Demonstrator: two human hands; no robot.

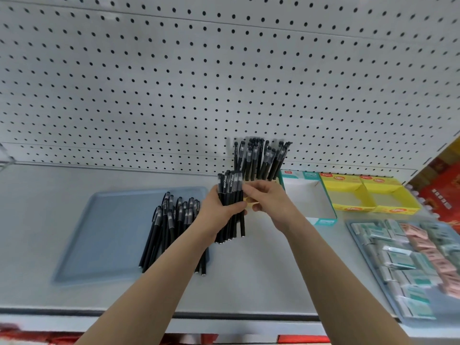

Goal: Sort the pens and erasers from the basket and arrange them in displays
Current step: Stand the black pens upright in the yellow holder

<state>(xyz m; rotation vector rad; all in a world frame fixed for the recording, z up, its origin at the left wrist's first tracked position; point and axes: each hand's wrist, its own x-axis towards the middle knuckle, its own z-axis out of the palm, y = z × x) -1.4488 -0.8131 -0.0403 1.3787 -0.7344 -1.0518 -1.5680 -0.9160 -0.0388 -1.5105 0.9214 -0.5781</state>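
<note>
My left hand [220,211] grips a bundle of black pens [230,188] upright above the shelf. My right hand [268,200] pinches the same bundle from the right, near the caps. Behind the hands, several black pens [261,158] stand upright in a display holder that my hands mostly hide. More black pens [169,225] lie loose on a blue-grey tray [104,232] to the left. At the right, a second tray [353,230] holds several wrapped erasers [410,260], green-white and pink.
A white and teal display box [308,195] stands empty right of the hands. Beside it is a yellow display box [373,195] with two compartments. A white pegboard wall [224,83] backs the shelf. The shelf's front edge [224,316] runs below my forearms.
</note>
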